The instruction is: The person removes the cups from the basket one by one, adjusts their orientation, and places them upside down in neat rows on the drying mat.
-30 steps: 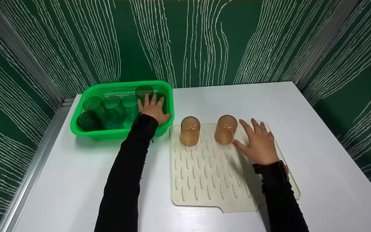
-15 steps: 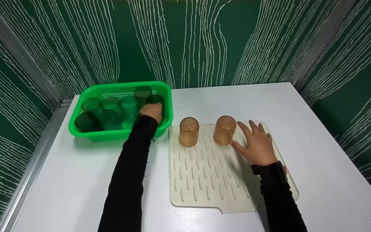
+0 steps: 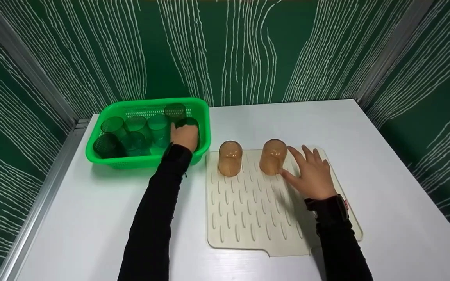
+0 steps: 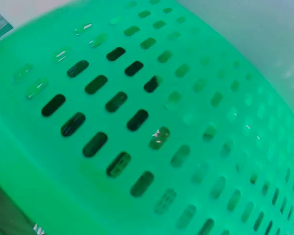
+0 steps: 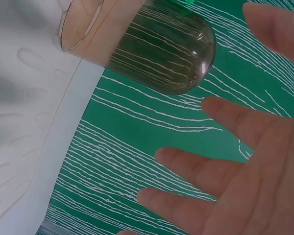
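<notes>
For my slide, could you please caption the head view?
Left hand grips a cup in the green basket.

clear cup upright in green basket

Your left arm, in a black sleeve, reaches up toward eleven o'clock, and your left hand is curled, knuckles up, fingers bent down out of sight. Your right arm comes in from five o'clock; your right hand lies flat, palm down, fingers spread and straight, thumb pointing toward ten.
</notes>
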Demonstrator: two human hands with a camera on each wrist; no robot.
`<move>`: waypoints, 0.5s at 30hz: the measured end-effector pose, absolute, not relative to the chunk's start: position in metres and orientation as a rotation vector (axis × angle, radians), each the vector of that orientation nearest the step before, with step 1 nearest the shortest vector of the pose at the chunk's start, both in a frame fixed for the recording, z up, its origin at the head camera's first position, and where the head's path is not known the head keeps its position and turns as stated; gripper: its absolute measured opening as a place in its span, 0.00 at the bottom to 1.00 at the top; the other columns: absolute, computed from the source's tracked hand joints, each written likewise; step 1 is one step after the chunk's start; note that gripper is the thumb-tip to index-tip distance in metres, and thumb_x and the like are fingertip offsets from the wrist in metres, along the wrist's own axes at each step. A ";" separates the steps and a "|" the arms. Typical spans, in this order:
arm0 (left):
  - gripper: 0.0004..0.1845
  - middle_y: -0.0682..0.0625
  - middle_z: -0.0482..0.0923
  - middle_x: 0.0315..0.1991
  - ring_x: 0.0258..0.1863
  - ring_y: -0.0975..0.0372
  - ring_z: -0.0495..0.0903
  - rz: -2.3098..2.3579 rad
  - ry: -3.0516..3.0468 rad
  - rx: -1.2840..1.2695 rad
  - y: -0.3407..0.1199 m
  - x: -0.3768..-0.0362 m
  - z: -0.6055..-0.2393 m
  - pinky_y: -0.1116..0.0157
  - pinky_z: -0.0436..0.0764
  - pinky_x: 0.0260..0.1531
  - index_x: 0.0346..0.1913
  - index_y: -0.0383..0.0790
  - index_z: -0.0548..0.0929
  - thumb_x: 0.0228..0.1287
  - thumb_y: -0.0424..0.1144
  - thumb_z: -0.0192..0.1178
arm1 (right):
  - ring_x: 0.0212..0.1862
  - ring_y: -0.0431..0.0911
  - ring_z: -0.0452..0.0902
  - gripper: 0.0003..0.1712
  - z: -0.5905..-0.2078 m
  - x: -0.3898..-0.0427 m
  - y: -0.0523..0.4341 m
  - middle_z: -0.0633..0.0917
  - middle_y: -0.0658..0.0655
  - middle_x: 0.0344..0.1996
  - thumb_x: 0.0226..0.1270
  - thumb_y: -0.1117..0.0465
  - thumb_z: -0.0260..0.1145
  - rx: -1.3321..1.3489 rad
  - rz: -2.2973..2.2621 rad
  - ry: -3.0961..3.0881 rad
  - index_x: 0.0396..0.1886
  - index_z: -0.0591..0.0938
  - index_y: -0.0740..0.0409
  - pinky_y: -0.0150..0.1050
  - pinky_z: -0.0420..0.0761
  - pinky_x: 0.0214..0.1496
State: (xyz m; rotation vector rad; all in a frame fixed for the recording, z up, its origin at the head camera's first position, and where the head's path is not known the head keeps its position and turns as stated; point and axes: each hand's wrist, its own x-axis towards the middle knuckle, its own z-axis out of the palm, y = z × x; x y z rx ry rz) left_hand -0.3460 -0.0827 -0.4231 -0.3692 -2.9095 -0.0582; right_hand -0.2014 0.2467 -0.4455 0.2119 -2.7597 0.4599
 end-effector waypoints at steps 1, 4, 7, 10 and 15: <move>0.12 0.43 0.80 0.25 0.30 0.50 0.79 -0.047 -2.899 -0.361 -0.083 -0.345 -0.422 0.48 0.63 0.52 0.24 0.39 0.80 0.62 0.31 0.50 | 0.60 0.69 0.53 0.40 -0.445 -0.201 0.246 0.64 0.69 0.59 0.51 0.42 0.64 0.213 0.462 -2.758 0.63 0.64 0.49 0.70 0.53 0.49; 0.11 0.44 0.80 0.25 0.29 0.51 0.79 -0.015 -2.860 -0.348 -0.084 -0.341 -0.417 0.51 0.66 0.48 0.27 0.39 0.80 0.63 0.33 0.50 | 0.60 0.69 0.54 0.40 -0.446 -0.201 0.246 0.64 0.69 0.59 0.51 0.42 0.65 0.220 0.457 -2.754 0.63 0.64 0.48 0.70 0.53 0.49; 0.09 0.44 0.80 0.26 0.28 0.51 0.78 -0.038 -2.823 -0.358 -0.087 -0.338 -0.411 0.54 0.71 0.40 0.31 0.39 0.80 0.63 0.38 0.52 | 0.60 0.69 0.54 0.40 -0.446 -0.201 0.246 0.64 0.69 0.59 0.51 0.42 0.64 0.227 0.452 -2.753 0.63 0.64 0.47 0.70 0.53 0.49; 0.11 0.42 0.80 0.27 0.27 0.51 0.79 -0.116 -2.789 -0.368 -0.090 -0.333 -0.405 0.55 0.76 0.32 0.36 0.36 0.80 0.61 0.41 0.55 | 0.60 0.69 0.54 0.39 -0.446 -0.201 0.247 0.64 0.69 0.59 0.51 0.42 0.64 0.232 0.456 -2.757 0.63 0.64 0.47 0.70 0.53 0.49; 0.14 0.41 0.77 0.21 0.20 0.50 0.78 -0.192 -2.724 -0.364 -0.094 -0.321 -0.396 0.55 0.76 0.20 0.41 0.33 0.76 0.64 0.42 0.51 | 0.60 0.69 0.54 0.39 -0.443 -0.201 0.245 0.64 0.68 0.59 0.51 0.42 0.64 0.238 0.485 -2.746 0.63 0.64 0.46 0.70 0.53 0.49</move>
